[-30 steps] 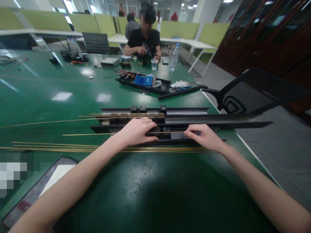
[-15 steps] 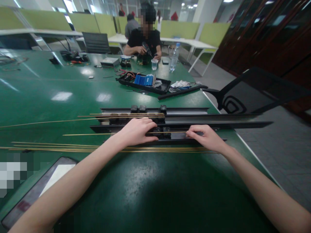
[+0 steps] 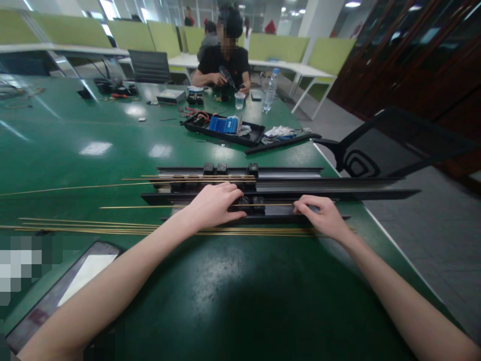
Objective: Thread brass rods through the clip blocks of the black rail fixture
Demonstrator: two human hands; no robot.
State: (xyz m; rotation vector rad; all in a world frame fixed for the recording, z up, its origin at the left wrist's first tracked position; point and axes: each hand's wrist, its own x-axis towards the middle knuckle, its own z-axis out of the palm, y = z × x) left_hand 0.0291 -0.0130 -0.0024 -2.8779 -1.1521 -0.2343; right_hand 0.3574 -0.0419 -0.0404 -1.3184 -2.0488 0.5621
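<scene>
My left hand (image 3: 216, 204) curls over the black blocks (image 3: 258, 204) in the nearest black rail (image 3: 280, 219), its fingers and thumb around one that is mostly hidden. A thin brass-coloured rod (image 3: 143, 207) runs lengthwise along this rail, passing the blocks and under my left hand. At the rod's right end, my right hand (image 3: 319, 213) pinches it between thumb and fingers. Several more brass-coloured rods (image 3: 255, 231) lie on the green table just in front of the rail. Behind my left hand, further rods (image 3: 199, 177) rest over other rails with black blocks (image 3: 221, 169).
A black tray (image 3: 259, 134) with blue parts and wires sits beyond the rails, beside a crumpled glove (image 3: 280, 133). A dark flat device (image 3: 48, 306) lies near my left forearm. Across the table a person (image 3: 223, 62) holds a power drill. A mesh chair (image 3: 398, 135) stands right.
My right hand has shifted slightly to the right, and the pinched rod has slid a little the same way. My left hand stays on the blocks.
</scene>
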